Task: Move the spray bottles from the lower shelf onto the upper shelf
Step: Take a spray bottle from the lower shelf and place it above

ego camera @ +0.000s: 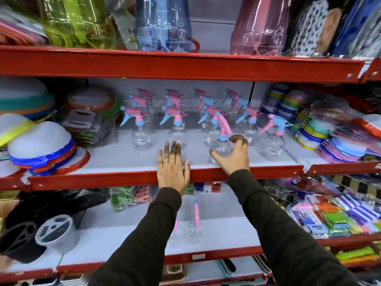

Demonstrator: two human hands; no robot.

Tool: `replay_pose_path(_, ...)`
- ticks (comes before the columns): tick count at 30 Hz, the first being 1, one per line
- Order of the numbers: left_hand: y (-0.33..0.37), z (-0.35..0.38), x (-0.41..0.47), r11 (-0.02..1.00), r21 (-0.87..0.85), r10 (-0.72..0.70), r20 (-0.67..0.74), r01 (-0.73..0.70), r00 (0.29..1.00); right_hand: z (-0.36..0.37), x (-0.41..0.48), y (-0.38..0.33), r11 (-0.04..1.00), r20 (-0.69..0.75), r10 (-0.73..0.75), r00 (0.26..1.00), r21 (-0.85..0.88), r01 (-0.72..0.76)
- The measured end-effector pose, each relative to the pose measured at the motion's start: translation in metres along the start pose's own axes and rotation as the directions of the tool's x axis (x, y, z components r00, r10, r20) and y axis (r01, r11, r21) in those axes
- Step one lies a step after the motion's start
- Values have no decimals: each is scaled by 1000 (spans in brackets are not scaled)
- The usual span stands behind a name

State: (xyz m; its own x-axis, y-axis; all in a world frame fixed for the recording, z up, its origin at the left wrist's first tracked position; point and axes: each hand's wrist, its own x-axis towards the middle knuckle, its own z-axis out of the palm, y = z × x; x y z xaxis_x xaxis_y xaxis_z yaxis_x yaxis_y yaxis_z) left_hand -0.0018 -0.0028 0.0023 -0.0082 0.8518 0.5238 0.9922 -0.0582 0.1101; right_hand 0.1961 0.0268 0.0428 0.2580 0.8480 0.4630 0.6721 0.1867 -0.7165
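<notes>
Several clear spray bottles [142,139] with pink and blue trigger heads stand in rows on the upper shelf [123,159]. My right hand [237,157] wraps thumb and fingers around one clear spray bottle [221,148] standing near that shelf's front. My left hand [172,168] lies flat, fingers together, on the shelf's front edge and holds nothing. On the lower shelf [123,238] two more spray bottles stand side by side: one [175,236] is partly hidden behind my left sleeve, the other [194,230] is just right of it.
Stacked plastic lids [41,149] fill the upper shelf's left end and coloured plates [340,145] its right end. Big tinted jars [165,23] stand on the top shelf. Packets [329,219] crowd the lower shelf's right side, and a black item [31,223] sits at its left.
</notes>
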Motion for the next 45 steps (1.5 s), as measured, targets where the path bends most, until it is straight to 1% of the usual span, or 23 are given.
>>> replay_pose_path(3,0,0,1,1000,-3,0,-1,0,1000,1,3,-3,999,-3,10,1000,-37,-10)
replay_pose_path(6,1,0,1,1000,-7,-4,-6,4,1000,1,7,-2,999,15,21,1000,-32,-21)
replay_pose_path(15,1,-1,0,1000,-6,-5,-7,5,1000,-2,9,-3,998,67,15,998,60,-19)
replay_pose_path(20,0,0,1,1000,-12,-7,4,7,1000,1,7,-2,1000,6,21,1000,-1,-21)
replay_pose_path(22,0,0,1,1000,-16,-5,6,5,1000,3,7,0,1000,14,31,999,-8,-31)
replay_pose_path(34,1,1,0,999,-32,-7,-18,7,1000,6,12,4,998,44,39,998,43,-41)
replay_pose_path(41,2,0,1,1000,-19,-21,-1,21,1000,5,15,7,997,69,25,997,70,-30)
replay_pose_path(45,3,-5,0,1000,-11,-29,21,29,999,-3,4,8,994,24,17,1000,103,-20)
